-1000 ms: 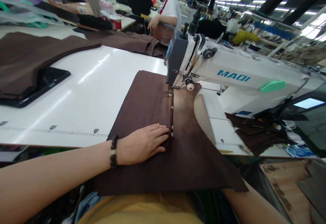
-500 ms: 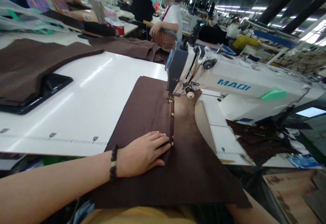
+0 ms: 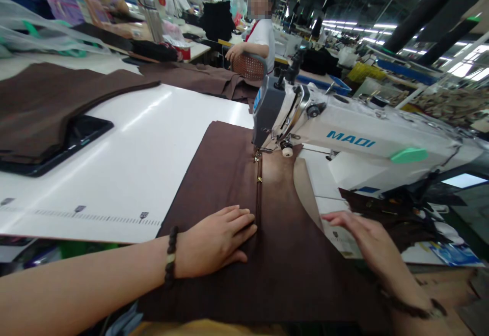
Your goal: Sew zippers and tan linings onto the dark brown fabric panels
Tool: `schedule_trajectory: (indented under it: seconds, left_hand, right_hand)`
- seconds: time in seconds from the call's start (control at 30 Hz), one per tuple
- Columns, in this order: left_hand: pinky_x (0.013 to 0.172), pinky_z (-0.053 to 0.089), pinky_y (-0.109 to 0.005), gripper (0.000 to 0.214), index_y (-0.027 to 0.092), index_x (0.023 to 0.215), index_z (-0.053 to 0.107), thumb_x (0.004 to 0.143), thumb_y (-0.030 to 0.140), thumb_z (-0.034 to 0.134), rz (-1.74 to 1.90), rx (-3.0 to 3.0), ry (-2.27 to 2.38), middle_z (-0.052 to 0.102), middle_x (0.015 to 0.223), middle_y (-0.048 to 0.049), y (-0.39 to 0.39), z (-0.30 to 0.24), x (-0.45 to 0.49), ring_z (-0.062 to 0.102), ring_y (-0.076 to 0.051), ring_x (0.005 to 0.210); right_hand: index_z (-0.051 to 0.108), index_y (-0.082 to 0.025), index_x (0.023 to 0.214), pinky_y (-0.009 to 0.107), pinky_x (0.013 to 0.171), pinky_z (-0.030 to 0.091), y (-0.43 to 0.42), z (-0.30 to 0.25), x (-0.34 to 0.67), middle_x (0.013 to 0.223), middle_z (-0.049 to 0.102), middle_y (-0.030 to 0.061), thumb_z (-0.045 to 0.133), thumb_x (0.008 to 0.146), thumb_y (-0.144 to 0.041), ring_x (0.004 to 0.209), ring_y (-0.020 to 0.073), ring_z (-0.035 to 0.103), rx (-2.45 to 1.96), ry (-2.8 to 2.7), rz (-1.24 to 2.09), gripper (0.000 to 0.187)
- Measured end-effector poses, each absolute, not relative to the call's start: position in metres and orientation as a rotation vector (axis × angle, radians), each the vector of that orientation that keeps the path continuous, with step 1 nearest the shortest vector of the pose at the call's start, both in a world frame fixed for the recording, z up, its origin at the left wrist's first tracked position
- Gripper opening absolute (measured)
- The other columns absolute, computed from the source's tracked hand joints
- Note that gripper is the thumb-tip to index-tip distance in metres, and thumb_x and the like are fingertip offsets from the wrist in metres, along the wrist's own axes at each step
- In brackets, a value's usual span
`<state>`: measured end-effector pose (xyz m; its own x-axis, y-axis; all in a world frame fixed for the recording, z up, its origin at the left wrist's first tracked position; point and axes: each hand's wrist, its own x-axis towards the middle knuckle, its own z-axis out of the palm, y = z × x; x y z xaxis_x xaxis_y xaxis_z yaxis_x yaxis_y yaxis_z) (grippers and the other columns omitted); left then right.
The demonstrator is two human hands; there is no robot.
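Note:
A dark brown fabric panel [image 3: 225, 173] lies under the needle end of a white sewing machine [image 3: 344, 142]. Down its middle runs a narrow zipper strip [image 3: 259, 198] with a small gold-coloured zipper pull [image 3: 259, 179]. My left hand [image 3: 217, 242] rests flat on the panel, fingertips beside the lower part of the zipper. Just past the panel's curved right edge, my right hand [image 3: 369, 239] hovers with its fingers stretched out and nothing in them. A beige piece [image 3: 305, 186] shows from beneath that edge.
Stacked brown fabric [image 3: 34, 107] covers a dark tray [image 3: 91, 132] on the left of the white table [image 3: 153, 137]. Dark scraps [image 3: 389, 214] and a blue packet [image 3: 454, 253] lie at the right. Behind the machine a co-worker [image 3: 263, 35] sits on a chair.
My right hand has come up from below the panel's lower right corner to beside its right edge. The left hand stays flat by the zipper. The view has tilted slightly upward.

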<state>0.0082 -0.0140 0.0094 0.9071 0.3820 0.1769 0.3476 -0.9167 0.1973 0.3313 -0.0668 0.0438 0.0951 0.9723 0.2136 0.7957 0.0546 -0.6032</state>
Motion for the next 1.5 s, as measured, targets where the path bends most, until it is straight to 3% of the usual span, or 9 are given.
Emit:
schedule_trajectory:
  seconds: [0.07, 0.13, 0.2, 0.3, 0.53, 0.73, 1.5]
  left_hand:
    - [0.1, 0.036, -0.041, 0.046, 0.01, 0.121, 0.049, 0.087, 0.041, 0.051, 0.322, 2.919, 0.56, 0.05, 0.121, -0.0131, -0.015, 0.009, 0.009, 0.044, -0.027, 0.113]
    - [0.1, 0.036, -0.041, 0.046, 0.009, 0.12, 0.049, 0.087, 0.041, 0.051, 0.323, 2.926, 0.565, 0.05, 0.121, -0.0131, -0.015, 0.009, 0.009, 0.044, -0.027, 0.112]
    - [0.1, 0.036, -0.041, 0.046, 0.009, 0.121, 0.049, 0.087, 0.04, 0.052, 0.322, 2.927, 0.574, 0.05, 0.122, -0.0128, -0.015, 0.009, 0.009, 0.044, -0.027, 0.113]
    - [0.1, 0.036, -0.041, 0.045, 0.01, 0.121, 0.049, 0.087, 0.039, 0.052, 0.298, 2.913, 0.579, 0.049, 0.122, -0.0121, -0.015, 0.011, 0.009, 0.044, -0.027, 0.113]
    - [0.1, 0.035, -0.039, 0.045, 0.012, 0.119, 0.05, 0.085, 0.041, 0.055, 0.352, 2.94, 0.614, 0.052, 0.12, -0.0101, -0.018, 0.009, 0.011, 0.046, -0.025, 0.111]
    - [0.096, 0.039, -0.037, 0.046, 0.013, 0.112, 0.054, 0.081, 0.046, 0.059, 0.42, 2.981, 0.724, 0.057, 0.115, -0.0088, -0.024, 0.006, 0.025, 0.049, -0.024, 0.107]
    - [0.099, 0.037, -0.039, 0.041, 0.012, 0.114, 0.052, 0.083, 0.037, 0.06, 0.427, 2.967, 0.683, 0.054, 0.117, -0.0103, -0.007, 0.003, 0.022, 0.047, -0.024, 0.111]
  right_hand:
    - [0.064, -0.021, 0.078, 0.034, 0.078, 0.053, -0.06, 0.057, 0.321, 0.09, 0.067, 0.0046, 0.038, 0.091, -0.041, 0.086, 0.0197, 0.063, -1.708, -1.745, 0.326, 0.036]
    - [0.062, -0.022, 0.099, 0.035, 0.089, 0.048, -0.05, 0.065, 0.295, 0.106, 0.063, 0.0048, 0.04, 0.09, -0.035, 0.102, 0.0194, 0.058, -1.574, -1.931, 0.247, 0.027]
    - [0.05, -0.017, 0.121, 0.035, 0.1, 0.041, -0.036, 0.063, 0.26, 0.126, 0.05, 0.0076, 0.039, 0.091, -0.029, 0.118, 0.0182, 0.046, -1.421, -2.218, 0.222, 0.035]
    - [0.038, -0.009, 0.131, 0.039, 0.106, 0.034, -0.015, 0.04, 0.217, 0.137, 0.036, 0.0121, 0.037, 0.09, -0.022, 0.128, 0.0202, 0.032, -1.424, -2.37, 0.123, 0.043]
    - [0.038, -0.006, 0.132, 0.048, 0.105, 0.031, -0.001, -0.004, 0.209, 0.137, 0.037, 0.0139, 0.037, 0.09, -0.02, 0.128, 0.0242, 0.031, -1.639, -2.423, 0.027, 0.044]
    - [0.038, -0.007, 0.132, 0.048, 0.105, 0.03, 0.001, 0.0, 0.22, 0.137, 0.038, 0.0117, 0.034, 0.09, -0.019, 0.128, 0.0235, 0.031, -1.586, -2.519, -0.004, 0.044]
    - [0.036, -0.008, 0.133, 0.047, 0.104, 0.03, 0.015, 0.004, 0.213, 0.137, 0.037, 0.0115, 0.032, 0.091, -0.02, 0.128, 0.0228, 0.03, -1.69, -2.452, 0.038, 0.044]
